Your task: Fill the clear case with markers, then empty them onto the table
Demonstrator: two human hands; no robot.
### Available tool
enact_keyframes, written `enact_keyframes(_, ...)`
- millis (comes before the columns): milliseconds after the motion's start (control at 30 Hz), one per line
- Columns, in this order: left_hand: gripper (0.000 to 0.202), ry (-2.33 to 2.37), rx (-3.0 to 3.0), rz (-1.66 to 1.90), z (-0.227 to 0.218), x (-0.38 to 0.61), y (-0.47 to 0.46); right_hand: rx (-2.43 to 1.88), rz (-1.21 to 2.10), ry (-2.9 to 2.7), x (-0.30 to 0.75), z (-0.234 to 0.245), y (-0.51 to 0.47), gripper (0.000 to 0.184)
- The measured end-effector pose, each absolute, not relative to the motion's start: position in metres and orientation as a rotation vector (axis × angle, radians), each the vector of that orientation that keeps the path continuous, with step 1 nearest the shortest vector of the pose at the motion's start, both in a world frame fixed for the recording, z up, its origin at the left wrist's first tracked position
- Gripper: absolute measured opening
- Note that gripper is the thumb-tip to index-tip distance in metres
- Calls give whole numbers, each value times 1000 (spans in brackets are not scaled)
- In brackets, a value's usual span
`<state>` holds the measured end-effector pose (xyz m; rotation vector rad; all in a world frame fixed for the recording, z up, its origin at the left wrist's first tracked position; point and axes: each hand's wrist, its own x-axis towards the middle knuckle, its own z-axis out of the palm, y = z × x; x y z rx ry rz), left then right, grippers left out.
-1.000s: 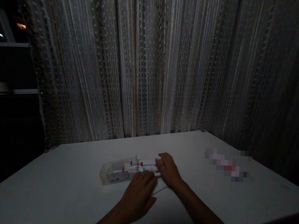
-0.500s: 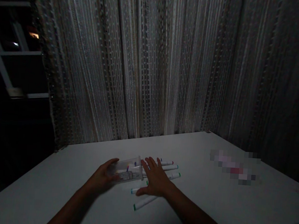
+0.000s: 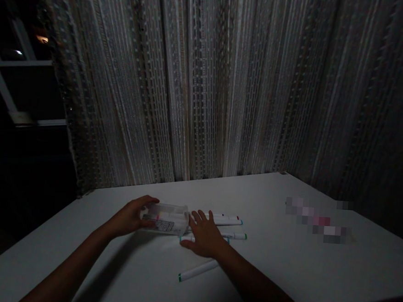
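Note:
My left hand (image 3: 136,218) grips the closed end of a clear plastic container (image 3: 169,212), which lies tilted on its side with its mouth facing right. A printed label shows on its near wall. Just right of the mouth, my right hand (image 3: 205,234) rests with spread fingers over several white markers. A marker with a blue end (image 3: 231,222) and one with a green end (image 3: 239,236) stick out past the hand's right side. Nearer to me, a separate green-ended marker (image 3: 196,271) lies at a slant on the table. My palm hides parts of the other markers.
The white table (image 3: 137,275) runs back to a patterned grey curtain (image 3: 205,100). A blurred-out pinkish item (image 3: 316,219) lies at the right. A dark window (image 3: 22,55) is at the far left. The room is dim.
The container and my left hand have moved slightly left and up. My right hand has shifted a little up and left over the markers, leaving the slanted green-ended marker more uncovered.

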<state>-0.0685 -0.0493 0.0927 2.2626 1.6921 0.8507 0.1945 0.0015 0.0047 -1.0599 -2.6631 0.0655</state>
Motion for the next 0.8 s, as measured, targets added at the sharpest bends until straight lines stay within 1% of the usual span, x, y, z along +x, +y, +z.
enact_keyframes(167,55,1716,2358,724,109,-66,-46,-1050,41,-2641,194,1,0,73)
enact_keyframes(400,56,1757,2422,617,118,-65,-50,-1004,16,-2599,179,4,-3,76)
enact_keyframes(533,59,1809,2459,529,125,-73,-50,-1022,-27,-2586,172,5,-4,59)
enact_keyframes(600,63,1884,2399,487,127,-86,-53,-1024,-56,-2588,174,5,-4,56)
enact_keyframes(700,70,1964,2276,531,128,-115,-64,-1046,-74,-2580,179,3,-4,54)
enact_keyframes(800,79,2041,2086,728,123,-149,-80,-1078,-72,-2578,181,2,-5,53)
